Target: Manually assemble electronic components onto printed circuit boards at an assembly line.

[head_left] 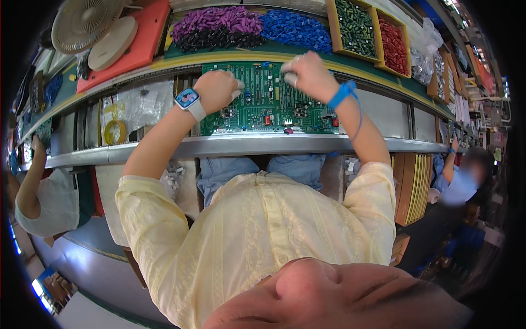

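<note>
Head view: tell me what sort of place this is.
Most likely an electronics assembly line. Both hands, left hand and right hand, work over a green circuit board on a conveyor rail, with bins of coloured components behind it and co-workers alongside.

Green circuit board [263, 98]: glossy lacquered laminate studded with small plastic and metal components. Conveyor rail [246, 145]: smooth brushed metal with a dull sheen. Left hand [218, 90] and right hand [307, 74]: fingertips capped in pale, matt rubber-like cots. Smartwatch [188, 99]: glossy glass face on a smooth white strap. Blue wrist strap [342, 94]: woven cloth band with a smooth plastic-coated cord. Yellow shirt [257, 230]: matt, embroidered cloth. Purple [219, 21], black [219, 38] and blue components [296, 30]: shiny plastic. Wooden trays [370, 33]: plain, matt wood.
</note>
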`<action>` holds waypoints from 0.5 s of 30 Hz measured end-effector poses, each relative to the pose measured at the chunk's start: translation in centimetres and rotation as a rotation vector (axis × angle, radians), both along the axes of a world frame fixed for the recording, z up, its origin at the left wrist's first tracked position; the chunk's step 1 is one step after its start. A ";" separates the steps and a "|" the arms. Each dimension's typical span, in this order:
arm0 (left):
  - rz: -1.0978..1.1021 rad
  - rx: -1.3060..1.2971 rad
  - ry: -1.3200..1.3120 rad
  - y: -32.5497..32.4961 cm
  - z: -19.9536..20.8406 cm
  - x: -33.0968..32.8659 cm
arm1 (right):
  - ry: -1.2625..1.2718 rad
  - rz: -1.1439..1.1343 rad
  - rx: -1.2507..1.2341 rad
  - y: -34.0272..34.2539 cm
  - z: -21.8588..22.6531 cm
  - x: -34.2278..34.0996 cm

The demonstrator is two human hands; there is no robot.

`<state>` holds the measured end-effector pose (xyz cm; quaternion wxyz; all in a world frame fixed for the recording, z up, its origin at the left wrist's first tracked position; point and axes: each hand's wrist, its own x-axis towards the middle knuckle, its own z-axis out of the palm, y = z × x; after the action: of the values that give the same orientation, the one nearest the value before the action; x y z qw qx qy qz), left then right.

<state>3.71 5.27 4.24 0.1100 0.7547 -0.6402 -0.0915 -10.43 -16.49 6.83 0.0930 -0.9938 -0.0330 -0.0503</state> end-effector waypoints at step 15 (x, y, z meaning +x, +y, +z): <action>0.213 -0.260 -0.354 -16.5 -3.2 3.5 | -0.253 -0.277 -0.033 -6.6 -4.4 3.4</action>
<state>7.26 -11.24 1.06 0.1012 0.8018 -0.5726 0.1375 -7.01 -23.05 2.45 0.0640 -0.9760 0.0918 -0.1867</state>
